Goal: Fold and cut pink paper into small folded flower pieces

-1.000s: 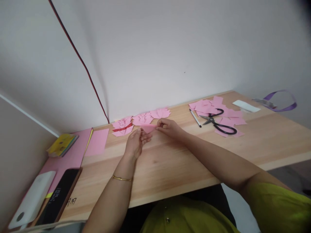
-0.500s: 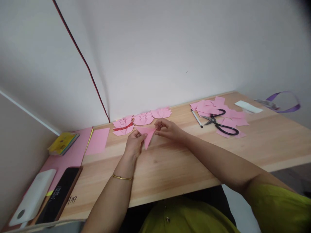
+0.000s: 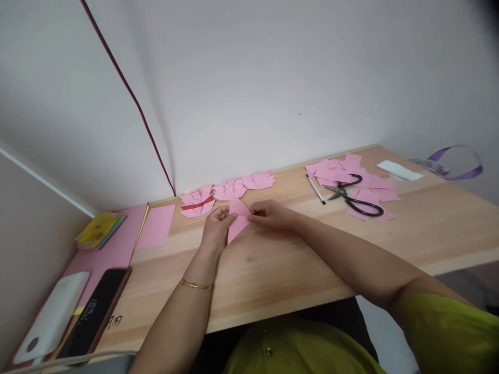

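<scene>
Bare wooden desk [image 3: 273,270] lies open at six o'clock of the hands, toward the near edge. At twelve o'clock a row of folded pink paper pieces [image 3: 230,190] blocks the way to the wall. At two o'clock sit a pen [image 3: 315,189], black scissors [image 3: 353,200] and pink scraps [image 3: 339,169]; at nine o'clock, a pink sheet [image 3: 156,226].

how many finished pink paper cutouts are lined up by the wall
3: left cutout, with a red piece on it; middle cutout, beyond the left hand; right cutout, beyond the right hand. Stacked ones may be hidden.
</scene>
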`<action>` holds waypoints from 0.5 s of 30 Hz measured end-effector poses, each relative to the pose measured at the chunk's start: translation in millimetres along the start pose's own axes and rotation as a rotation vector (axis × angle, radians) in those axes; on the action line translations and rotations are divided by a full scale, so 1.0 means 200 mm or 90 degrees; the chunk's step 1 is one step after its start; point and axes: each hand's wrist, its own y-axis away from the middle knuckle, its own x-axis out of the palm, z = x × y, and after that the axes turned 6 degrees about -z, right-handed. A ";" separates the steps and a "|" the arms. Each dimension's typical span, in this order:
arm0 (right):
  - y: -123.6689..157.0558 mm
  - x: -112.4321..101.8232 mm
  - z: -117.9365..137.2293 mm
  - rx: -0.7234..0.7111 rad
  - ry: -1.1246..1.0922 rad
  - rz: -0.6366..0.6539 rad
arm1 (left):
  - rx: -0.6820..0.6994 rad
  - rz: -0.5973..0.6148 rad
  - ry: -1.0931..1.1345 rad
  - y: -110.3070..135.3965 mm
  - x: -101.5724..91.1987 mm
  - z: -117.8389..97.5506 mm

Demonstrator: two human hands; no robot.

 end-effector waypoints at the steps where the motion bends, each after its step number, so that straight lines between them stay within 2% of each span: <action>1: 0.00 0.00 0.01 -0.005 0.009 0.011 | -0.003 -0.005 -0.003 0.00 0.00 -0.01; 6: 0.01 0.00 0.03 0.011 0.009 0.008 | -0.001 0.003 -0.034 0.02 0.02 -0.02; 10: 0.02 0.01 0.03 0.053 -0.050 0.009 | -0.018 -0.018 -0.002 0.01 0.01 -0.03; 12: 0.01 0.02 0.04 0.068 -0.089 -0.015 | -0.015 -0.020 0.055 0.01 0.00 -0.04; 15: 0.00 0.02 0.06 0.102 -0.118 -0.095 | 0.018 0.009 0.164 0.00 0.00 -0.06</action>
